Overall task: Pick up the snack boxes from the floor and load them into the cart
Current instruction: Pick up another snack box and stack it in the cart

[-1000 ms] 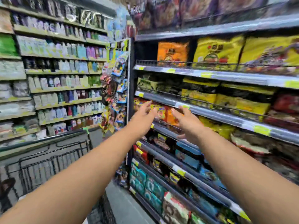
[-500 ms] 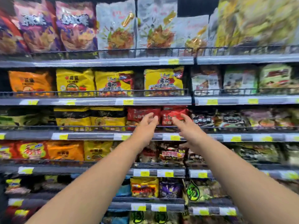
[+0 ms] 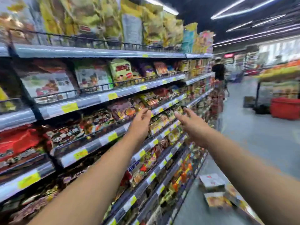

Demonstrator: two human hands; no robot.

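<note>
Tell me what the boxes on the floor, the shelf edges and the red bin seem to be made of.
Boxes: probably printed cardboard, judging by flat faces and square corners, though motion blur hides detail.
Shelf edges: likely painted metal or plastic strip, smooth grey with a faint sheen, carrying yellow paper tags.
Red bin: seemingly moulded plastic, uniform glossy red; too blurred to be sure.

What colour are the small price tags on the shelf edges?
The price tags are yellow, on grey shelf edges, seen in the head view.

The shelves (image 3: 100,51) looked like smooth grey metal with black wire rails. Glossy plastic packets (image 3: 92,77) filled them. The floor (image 3: 259,135) appeared smooth, dull grey.
</note>
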